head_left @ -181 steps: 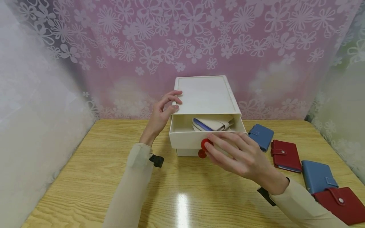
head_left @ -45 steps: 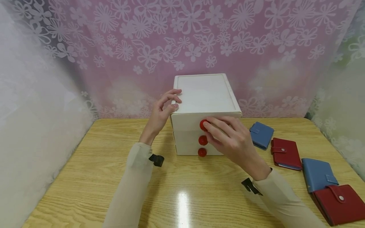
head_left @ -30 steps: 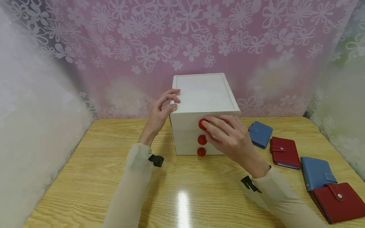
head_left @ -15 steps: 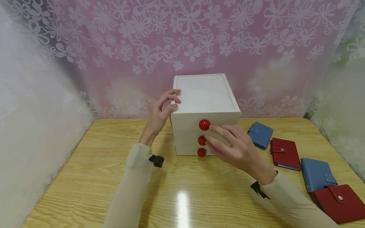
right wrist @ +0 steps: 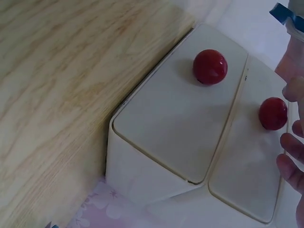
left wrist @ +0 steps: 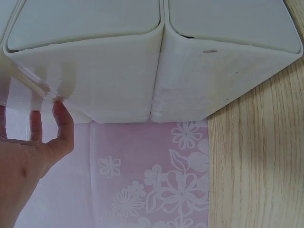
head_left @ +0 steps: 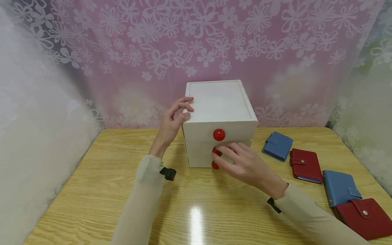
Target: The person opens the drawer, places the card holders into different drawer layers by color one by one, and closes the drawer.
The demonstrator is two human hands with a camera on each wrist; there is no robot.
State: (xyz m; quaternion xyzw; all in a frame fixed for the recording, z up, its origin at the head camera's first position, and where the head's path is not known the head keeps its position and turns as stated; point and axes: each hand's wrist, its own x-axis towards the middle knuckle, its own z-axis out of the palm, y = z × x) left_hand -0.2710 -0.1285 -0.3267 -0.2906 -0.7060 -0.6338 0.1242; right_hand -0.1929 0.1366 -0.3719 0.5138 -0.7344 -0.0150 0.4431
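A white three-drawer box (head_left: 220,102) stands on the table with its drawers closed. Three round red knobs run down its front: a top knob (head_left: 218,134), a middle one and a bottom one. My left hand (head_left: 171,124) rests against the box's upper left edge, fingertips on the top; in the left wrist view its fingers (left wrist: 61,123) touch the side wall. My right hand (head_left: 245,165) reaches to the middle knob (right wrist: 273,114). Its thumb and fingertips (right wrist: 290,146) spread close about that knob, which shows uncovered in the right wrist view. The bottom knob (right wrist: 210,67) is to the left there.
On the right of the wooden table (head_left: 116,190) lie two blue wallets, one farther back (head_left: 278,146) and one nearer (head_left: 341,188). Two red snap-strap wallets lie there too, one in the middle (head_left: 306,165) and one at the front (head_left: 365,217). A pink floral curtain (head_left: 214,41) hangs behind.
The top drawer, open earlier with a pale wallet inside, has been pushed closed. My right hand has let go of the top knob and moved down to the middle one. The left hand stays put.
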